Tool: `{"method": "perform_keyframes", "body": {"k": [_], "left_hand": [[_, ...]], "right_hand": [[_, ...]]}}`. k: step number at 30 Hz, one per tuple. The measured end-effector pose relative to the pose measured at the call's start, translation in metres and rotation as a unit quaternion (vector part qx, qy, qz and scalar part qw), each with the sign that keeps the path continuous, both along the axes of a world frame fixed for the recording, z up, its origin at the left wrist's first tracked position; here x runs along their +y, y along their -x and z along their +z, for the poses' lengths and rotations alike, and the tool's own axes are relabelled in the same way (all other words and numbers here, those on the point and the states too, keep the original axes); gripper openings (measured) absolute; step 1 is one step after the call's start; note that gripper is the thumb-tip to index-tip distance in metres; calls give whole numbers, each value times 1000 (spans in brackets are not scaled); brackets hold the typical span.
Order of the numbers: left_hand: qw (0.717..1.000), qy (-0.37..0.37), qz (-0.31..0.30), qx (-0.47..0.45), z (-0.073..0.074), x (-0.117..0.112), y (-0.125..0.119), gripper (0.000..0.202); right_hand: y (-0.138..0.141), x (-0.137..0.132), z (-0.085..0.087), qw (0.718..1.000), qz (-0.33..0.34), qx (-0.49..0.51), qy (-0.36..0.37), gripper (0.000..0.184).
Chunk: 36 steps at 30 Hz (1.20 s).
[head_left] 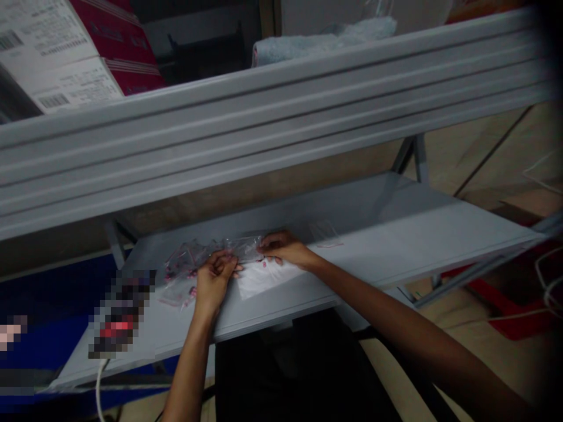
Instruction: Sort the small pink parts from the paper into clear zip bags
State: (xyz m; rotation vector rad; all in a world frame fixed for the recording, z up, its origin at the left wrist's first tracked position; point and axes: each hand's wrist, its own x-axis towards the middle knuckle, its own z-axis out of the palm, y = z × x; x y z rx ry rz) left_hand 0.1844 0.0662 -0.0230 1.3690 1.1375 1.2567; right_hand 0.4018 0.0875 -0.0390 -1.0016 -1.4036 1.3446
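Between my two hands a clear plastic bag is stretched just above the grey shelf. My left hand pinches its left end, fingers closed. At the other end, my right hand grips the bag with bent fingers. Under it lies a white sheet of paper, with a small pinkish-red piece near my right fingertips. Left of my left hand, and partly behind it, are several clear bags with small pink and dark pieces in them. What the held bag contains is too small to tell.
A flat clear bag lies right of my right hand. Overhead runs a ridged grey upper shelf bearing cartons and a pale blue cloth. A pixelated object lies at the left, near a white cable.
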Motion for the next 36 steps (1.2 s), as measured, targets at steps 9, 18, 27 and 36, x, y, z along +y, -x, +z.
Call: {"method": "perform_keyframes", "body": {"k": [9, 18, 27, 36], "left_hand": [[998, -11, -8, 58, -2, 3, 4, 42], [996, -31, -11, 81, 12, 3, 6, 47], [993, -67, 29, 96, 13, 6, 1, 31], [994, -16, -21, 108, -8, 11, -4, 37]], "right_hand": [[0, 6, -16, 997, -19, 71, -8, 62], [0, 9, -21, 998, -1, 52, -24, 34], [-3, 14, -27, 997, 23, 60, -35, 31], [-4, 19, -31, 998, 20, 60, -6, 27]]}}
